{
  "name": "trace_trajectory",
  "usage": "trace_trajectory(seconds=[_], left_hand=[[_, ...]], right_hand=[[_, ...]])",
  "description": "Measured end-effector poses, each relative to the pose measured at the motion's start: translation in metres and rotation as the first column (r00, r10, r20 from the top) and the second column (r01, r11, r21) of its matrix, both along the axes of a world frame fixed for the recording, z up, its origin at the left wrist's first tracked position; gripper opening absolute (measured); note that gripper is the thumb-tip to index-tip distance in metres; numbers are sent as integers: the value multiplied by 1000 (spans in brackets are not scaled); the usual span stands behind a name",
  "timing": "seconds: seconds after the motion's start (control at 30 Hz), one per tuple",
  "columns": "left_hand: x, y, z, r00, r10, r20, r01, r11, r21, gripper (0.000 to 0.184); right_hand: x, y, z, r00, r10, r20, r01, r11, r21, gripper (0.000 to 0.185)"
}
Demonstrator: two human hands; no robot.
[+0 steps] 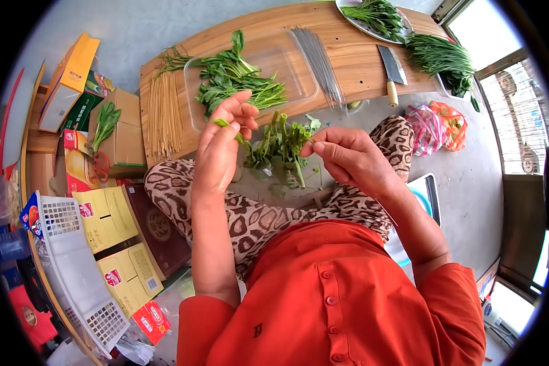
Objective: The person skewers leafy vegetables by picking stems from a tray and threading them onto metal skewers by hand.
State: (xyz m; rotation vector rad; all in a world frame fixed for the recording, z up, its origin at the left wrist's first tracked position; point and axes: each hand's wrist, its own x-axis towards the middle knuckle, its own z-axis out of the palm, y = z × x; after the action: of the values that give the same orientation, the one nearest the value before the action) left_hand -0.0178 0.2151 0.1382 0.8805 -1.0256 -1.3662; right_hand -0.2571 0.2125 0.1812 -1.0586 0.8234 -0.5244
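Note:
My left hand (221,137) is raised near the table edge, fingers curled, with a small green stem (221,122) at the thumb and fingertips. My right hand (351,155) pinches a thin skewer, mostly hidden by the fingers; a fine line shows beyond the wrist. Between both hands is a clump of leafy green stems (280,143); whether it is threaded on the skewer I cannot tell. Beyond my left hand, loose leafy greens (238,79) lie in a clear plastic tray (287,52). Thin metal skewers (319,64) lie right of the tray, bamboo skewers (163,116) left of it.
A cleaver (391,70) lies near the wooden table's (354,52) right edge, its handle overhanging. Chives (439,58) and a plate of greens (378,18) sit farther right. Plastic bags (436,125) rest on the floor. Boxes (107,216) and a white basket (73,262) stand left.

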Motion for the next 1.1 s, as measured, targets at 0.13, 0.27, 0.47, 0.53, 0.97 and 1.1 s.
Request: trace_trajectory(seconds=[0.13, 0.27, 0.47, 0.53, 0.97, 1.1], left_hand=[[-4, 1, -2, 994, 45, 101, -51, 997, 52, 45], [-7, 5, 4, 988, 116, 99, -124, 988, 86, 32], [-11, 8, 4, 985, 167, -35, -165, 985, 53, 19], [-11, 9, 3, 984, 178, 0, -178, 983, 35, 19], [-9, 9, 5, 974, 161, -159, -132, 975, 180, 21], [-8, 9, 5, 969, 155, -195, -117, 974, 195, 20]], right_hand=[[2, 4, 0, 1000, 30, 6, -30, 999, -44, 24], [3, 6, 0, 999, 47, 16, -46, 997, -61, 24], [2, 7, 5, 999, 51, 4, -50, 998, -45, 24], [2, 8, 3, 999, 51, 12, -50, 998, -44, 24], [3, 8, 2, 999, 53, 6, -52, 997, -57, 24], [3, 8, 1, 999, 51, 13, -50, 997, -57, 24]])
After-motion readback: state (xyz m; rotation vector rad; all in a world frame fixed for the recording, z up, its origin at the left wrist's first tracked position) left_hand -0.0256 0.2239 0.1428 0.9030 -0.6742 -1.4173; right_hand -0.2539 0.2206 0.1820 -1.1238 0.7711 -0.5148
